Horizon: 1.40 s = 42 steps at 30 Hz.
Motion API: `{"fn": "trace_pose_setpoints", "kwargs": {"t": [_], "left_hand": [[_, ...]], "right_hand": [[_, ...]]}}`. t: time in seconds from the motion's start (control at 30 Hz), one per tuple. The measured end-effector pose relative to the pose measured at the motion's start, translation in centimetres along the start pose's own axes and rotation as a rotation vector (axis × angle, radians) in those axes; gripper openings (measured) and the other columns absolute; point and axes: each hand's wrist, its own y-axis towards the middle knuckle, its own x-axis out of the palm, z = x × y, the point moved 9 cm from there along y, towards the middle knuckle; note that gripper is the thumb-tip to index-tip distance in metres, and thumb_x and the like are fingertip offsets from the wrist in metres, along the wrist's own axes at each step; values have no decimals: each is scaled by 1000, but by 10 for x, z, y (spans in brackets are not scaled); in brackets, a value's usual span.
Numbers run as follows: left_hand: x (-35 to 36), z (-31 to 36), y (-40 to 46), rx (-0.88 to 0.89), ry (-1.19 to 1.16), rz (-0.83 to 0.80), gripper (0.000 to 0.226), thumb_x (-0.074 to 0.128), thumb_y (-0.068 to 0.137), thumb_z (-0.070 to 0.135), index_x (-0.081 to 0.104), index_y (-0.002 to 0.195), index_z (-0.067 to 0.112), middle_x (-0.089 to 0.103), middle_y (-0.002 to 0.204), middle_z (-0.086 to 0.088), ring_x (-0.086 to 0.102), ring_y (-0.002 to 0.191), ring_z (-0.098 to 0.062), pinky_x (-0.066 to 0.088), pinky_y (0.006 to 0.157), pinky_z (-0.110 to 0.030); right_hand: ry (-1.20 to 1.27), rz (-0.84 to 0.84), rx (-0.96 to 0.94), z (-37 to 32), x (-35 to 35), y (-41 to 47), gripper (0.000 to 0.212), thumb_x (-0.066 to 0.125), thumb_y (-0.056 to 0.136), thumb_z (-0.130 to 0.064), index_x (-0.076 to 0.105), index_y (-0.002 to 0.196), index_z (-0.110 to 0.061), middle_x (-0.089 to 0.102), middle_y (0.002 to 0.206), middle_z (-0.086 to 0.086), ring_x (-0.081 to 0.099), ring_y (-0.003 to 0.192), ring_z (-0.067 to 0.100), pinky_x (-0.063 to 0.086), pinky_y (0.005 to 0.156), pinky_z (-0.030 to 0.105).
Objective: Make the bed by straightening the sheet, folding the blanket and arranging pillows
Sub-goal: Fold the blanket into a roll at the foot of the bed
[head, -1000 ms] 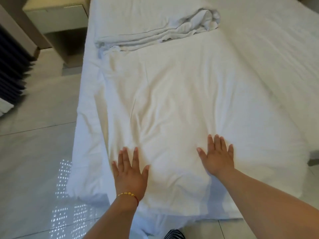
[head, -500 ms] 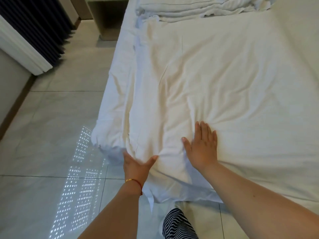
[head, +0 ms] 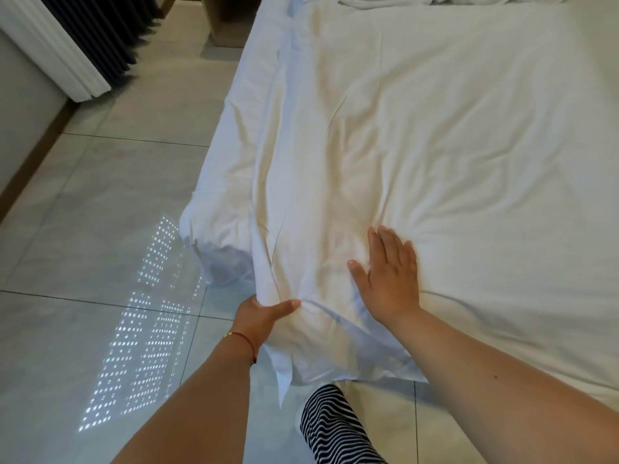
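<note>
A white blanket [head: 418, 135] lies spread over the bed, wrinkled near its close left corner. My left hand [head: 264, 314], with a thin bracelet on the wrist, grips that corner where it hangs over the foot of the bed; its fingers are hidden under the fabric. My right hand [head: 388, 272] lies flat and open on the blanket, a little to the right. The white sheet [head: 221, 169] shows along the bed's left side. A bunched white fabric [head: 435, 0] lies at the far end of the bed, mostly cut off by the frame.
Grey tiled floor [head: 100, 229] runs along the bed's left side, with dotted light spots on it. Dark and white curtains [head: 83, 38] hang at the top left. A wooden nightstand [head: 231, 25] stands beside the bed's far end. My striped trouser leg [head: 335, 430] is by the bed's foot.
My left hand slid off the top of the blanket to its near left corner and closed on it. My right hand stayed flat. The view shifted left and down.
</note>
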Motion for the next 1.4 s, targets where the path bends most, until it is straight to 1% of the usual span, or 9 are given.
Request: {"fn": "trace_pose_setpoints", "kwargs": {"t": [0.17, 0.4, 0.53, 0.63, 0.77, 0.83, 1.03, 1.23, 1.4], "left_hand": [[11, -6, -38, -32, 31, -50, 73, 85, 37, 44, 70, 102, 14, 75, 93, -7, 71, 87, -27, 58, 73, -37], [14, -29, -86, -50, 80, -65, 44, 78, 58, 26, 71, 95, 3, 75, 84, -12, 73, 77, -28, 57, 65, -33], [17, -7, -105, 18, 156, -53, 25, 63, 90, 22, 68, 106, 4, 73, 92, -13, 71, 84, -27, 56, 72, -35], [22, 8, -120, 23, 131, -71, 25, 56, 94, 27, 68, 103, 7, 73, 84, -9, 69, 74, -23, 53, 62, -31], [46, -14, -143, -169, -88, -203, 35, 64, 89, 36, 69, 109, 7, 73, 103, -16, 68, 101, -32, 51, 97, -45], [66, -26, -154, -207, -111, -283, 40, 68, 83, 34, 68, 114, 8, 72, 109, -16, 66, 107, -29, 48, 102, -43], [74, -39, -169, -159, 102, -237, 65, 81, 50, 45, 67, 106, 14, 75, 96, -11, 70, 93, -30, 56, 87, -51], [76, 34, -167, -6, 85, -101, 31, 76, 78, 21, 67, 99, 0, 68, 84, -18, 60, 71, -28, 52, 67, -37], [110, 94, -165, 24, 80, -87, 36, 78, 77, 31, 67, 93, 1, 63, 70, -13, 58, 64, -25, 49, 58, -31]], "right_hand": [[88, -43, -33, 3, -4, -25, 85, 8, 81, -64, 23, 150, -16, 22, 157, 3, 14, 147, 20, 2, 120, 38], [323, -229, -44, -25, 3, -99, 105, -8, 64, -85, 16, 150, -31, 12, 159, 1, 10, 146, 18, 5, 118, 29], [378, -325, -72, -45, -5, -134, 77, 15, 81, -74, 12, 149, -39, 3, 159, -3, 2, 146, 15, 5, 119, 31], [390, -343, -76, -51, -18, -150, 81, 10, 77, -79, 16, 148, -41, 2, 159, -6, 2, 146, 15, 7, 118, 31], [568, -429, 16, -49, -20, -160, 58, 27, 93, -60, 22, 147, -39, 3, 159, -8, 2, 147, 12, 10, 119, 31], [599, -446, 28, -48, -19, -163, 54, 29, 98, -52, 20, 149, -37, 4, 160, -8, 2, 147, 12, 9, 119, 31], [760, -490, 78, -39, -26, -168, 49, 30, 100, -45, 28, 147, -31, 13, 158, -10, 12, 145, 9, 10, 119, 28], [831, -401, 48, -40, -83, -140, 52, 29, 99, -49, 44, 139, -20, 45, 142, -4, 39, 132, 13, 27, 113, 31], [1033, -330, 126, -15, -143, -121, 60, 32, 93, -59, 62, 114, -12, 62, 111, 2, 56, 108, 18, 39, 101, 33]]}}
